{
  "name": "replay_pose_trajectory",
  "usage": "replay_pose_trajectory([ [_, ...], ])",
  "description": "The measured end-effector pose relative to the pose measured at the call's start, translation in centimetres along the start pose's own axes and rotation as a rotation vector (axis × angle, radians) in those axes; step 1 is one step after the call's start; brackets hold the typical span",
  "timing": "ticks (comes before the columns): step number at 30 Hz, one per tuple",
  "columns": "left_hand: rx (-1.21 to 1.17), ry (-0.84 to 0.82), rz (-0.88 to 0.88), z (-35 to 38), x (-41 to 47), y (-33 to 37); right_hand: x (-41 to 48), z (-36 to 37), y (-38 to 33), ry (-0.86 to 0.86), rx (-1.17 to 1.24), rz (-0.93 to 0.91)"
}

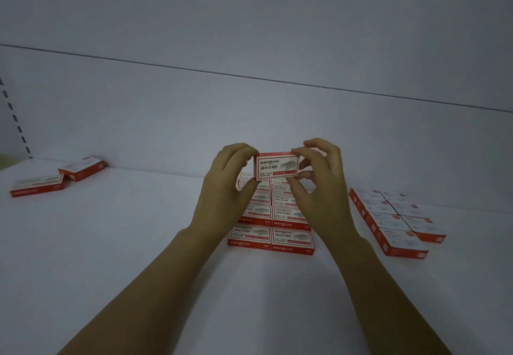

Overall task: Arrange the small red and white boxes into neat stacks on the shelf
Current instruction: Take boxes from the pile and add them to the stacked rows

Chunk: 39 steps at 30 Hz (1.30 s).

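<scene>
free: bare shelf (138,243) front-left | blocked: centre stacks (291,239), right block (388,221), left pair (39,184)

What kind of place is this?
Likely a shop or stockroom shelf: a white shelf board, a slotted upright at the back left, and rows of identical red and white boxes laid out like stock.

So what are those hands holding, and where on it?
One small red and white box, left hand pinching its left end, right hand pinching its right end.
</scene>
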<state>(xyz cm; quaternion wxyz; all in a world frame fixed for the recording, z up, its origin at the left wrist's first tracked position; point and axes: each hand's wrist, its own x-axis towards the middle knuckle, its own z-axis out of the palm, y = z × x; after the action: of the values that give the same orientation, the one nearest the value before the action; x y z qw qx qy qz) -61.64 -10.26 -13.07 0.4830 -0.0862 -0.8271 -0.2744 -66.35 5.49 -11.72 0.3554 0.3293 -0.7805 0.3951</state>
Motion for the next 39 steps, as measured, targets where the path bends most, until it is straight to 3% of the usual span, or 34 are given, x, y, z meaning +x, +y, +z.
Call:
replay_pose_trajectory([
  [3,-0.016,-0.120,-0.201,-0.4,0.4,0.3,0.4,-0.6,-0.4,-0.211,0.013,0.178],
  [8,0.014,-0.376,-0.386,-1.9,1.3,1.7,0.5,-1.3,-1.3,-0.402,0.001,0.313],
  [12,-0.133,-0.590,-0.537,-3.9,1.6,2.0,0.3,-2.1,-2.4,-0.488,-0.008,0.368],
  [26,-0.004,-0.745,-0.586,-5.0,-2.7,1.3,-3.6,-1.0,-4.6,-0.609,-0.095,0.372],
  [33,0.058,-0.762,-0.575,-3.7,-3.3,1.0,-4.4,-0.2,-4.1,-0.568,-0.076,0.472],
  [39,0.193,-0.759,-0.521,-3.1,-3.6,1.2,-4.4,0.1,-4.2,-0.557,-0.149,0.448],
])
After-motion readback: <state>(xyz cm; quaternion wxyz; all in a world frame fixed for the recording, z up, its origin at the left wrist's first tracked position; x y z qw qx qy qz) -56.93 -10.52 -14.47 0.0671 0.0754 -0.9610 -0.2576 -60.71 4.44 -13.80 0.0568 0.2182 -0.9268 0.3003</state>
